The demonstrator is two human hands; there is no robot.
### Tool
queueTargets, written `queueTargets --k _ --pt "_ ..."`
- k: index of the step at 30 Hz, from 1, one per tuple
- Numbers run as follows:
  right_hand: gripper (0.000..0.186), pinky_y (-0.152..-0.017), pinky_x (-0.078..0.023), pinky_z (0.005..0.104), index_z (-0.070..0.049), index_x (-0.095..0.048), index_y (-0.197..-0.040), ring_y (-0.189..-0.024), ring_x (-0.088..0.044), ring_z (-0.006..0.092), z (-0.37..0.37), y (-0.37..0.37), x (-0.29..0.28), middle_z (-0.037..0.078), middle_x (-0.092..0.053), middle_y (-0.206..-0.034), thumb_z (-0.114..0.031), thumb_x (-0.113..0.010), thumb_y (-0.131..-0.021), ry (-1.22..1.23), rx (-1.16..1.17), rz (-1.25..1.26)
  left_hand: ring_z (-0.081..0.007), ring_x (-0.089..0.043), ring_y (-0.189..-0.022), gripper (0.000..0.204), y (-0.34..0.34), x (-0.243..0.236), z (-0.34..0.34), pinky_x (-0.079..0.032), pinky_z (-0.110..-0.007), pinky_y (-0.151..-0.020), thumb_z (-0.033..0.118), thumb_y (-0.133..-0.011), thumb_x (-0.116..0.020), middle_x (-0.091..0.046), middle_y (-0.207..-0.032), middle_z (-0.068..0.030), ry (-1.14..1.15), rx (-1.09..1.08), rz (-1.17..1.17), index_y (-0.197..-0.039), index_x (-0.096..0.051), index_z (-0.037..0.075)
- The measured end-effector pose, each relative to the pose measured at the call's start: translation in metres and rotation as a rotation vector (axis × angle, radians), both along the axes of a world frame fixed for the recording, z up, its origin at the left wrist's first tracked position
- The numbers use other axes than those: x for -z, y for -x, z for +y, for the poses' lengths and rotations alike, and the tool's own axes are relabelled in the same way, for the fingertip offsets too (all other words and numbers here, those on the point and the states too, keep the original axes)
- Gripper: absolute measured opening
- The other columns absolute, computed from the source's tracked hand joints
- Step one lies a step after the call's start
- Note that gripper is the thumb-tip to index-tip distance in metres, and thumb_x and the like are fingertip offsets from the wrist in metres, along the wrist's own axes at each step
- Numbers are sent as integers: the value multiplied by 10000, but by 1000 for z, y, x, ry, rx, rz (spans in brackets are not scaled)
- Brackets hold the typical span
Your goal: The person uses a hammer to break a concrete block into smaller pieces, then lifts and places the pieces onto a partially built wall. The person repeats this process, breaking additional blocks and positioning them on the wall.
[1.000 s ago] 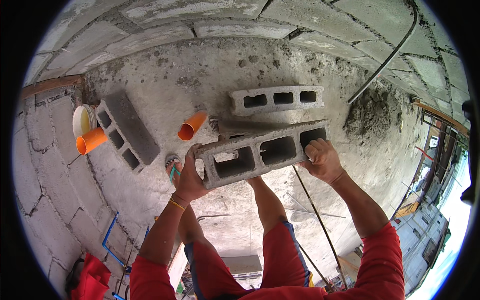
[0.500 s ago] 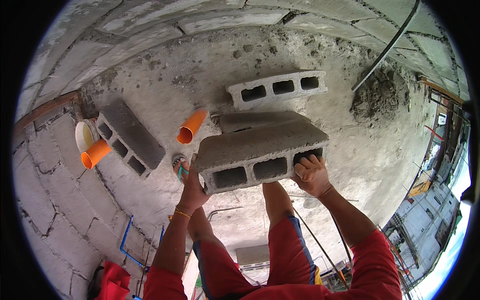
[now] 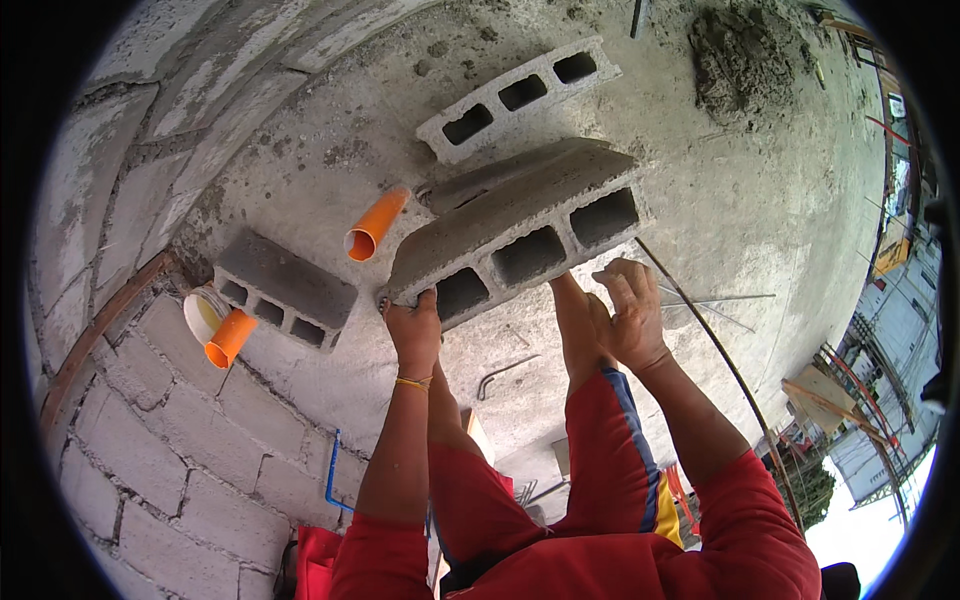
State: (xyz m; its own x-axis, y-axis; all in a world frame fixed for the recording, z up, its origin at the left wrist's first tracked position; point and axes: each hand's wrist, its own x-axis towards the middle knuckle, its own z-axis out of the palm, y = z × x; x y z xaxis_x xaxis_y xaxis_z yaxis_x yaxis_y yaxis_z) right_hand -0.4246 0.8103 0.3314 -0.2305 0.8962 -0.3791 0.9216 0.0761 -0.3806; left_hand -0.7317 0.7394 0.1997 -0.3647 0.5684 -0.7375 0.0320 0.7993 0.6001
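A hollow concrete block (image 3: 510, 225) slants in front of a second block (image 3: 500, 178), its cavities facing my remote view. My left hand (image 3: 412, 330) grips its near left corner, presumably to steady it; my right hand (image 3: 632, 315), holding nothing, sits half-curled just off its near edge. Whether the floor (image 3: 730, 210) bears it, I cannot tell. An orange pipe (image 3: 380, 222) sits left.

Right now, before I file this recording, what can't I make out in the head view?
All in the head view:
- Left hand fingertips: mostly hidden by the near block.
- Near block's underside: hidden by its own body; what supports it can't be told.
- Block behind: front face hidden by the near block.
- White bucket: partly hidden by an orange pipe.
- Dark rod: cut off by the top edge.
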Motion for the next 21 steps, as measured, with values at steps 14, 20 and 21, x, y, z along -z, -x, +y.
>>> queueTargets --k 14,20,21 --pt "401 -999 -531 479 -28 -588 -1313 -1249 -626 357 -179 32 426 198 -617 -1344 -226 -540 -968 860 427 -271 -176 -560 -1180 400 -6 -30 22 -412 -320 -1051 217 -1015 -678 -623 -1312 -81 332 -45 13 -1332 -597 -12" --pt "393 -1001 -518 505 -65 -558 -1323 -1207 -639 394 -188 58 434 241 -609 -1328 -229 -515 -968 619 762 -52 -184 -568 -1119 536 -14 -24 18 -437 -321 -978 299 -984 -729 -627 -1287 -113 179 -42 64 -1338 -560 -67" --pt "392 -992 -521 508 -46 -558 -1294 -1171 -651 412 -191 60 421 260 -635 -1266 -224 -522 -946 596 777 2 -190 -577 -1114 506 -13 -25 17 -439 -330 -986 299 -987 -719 -638 -1283 -111 239 -46 75 -1314 -587 -65"
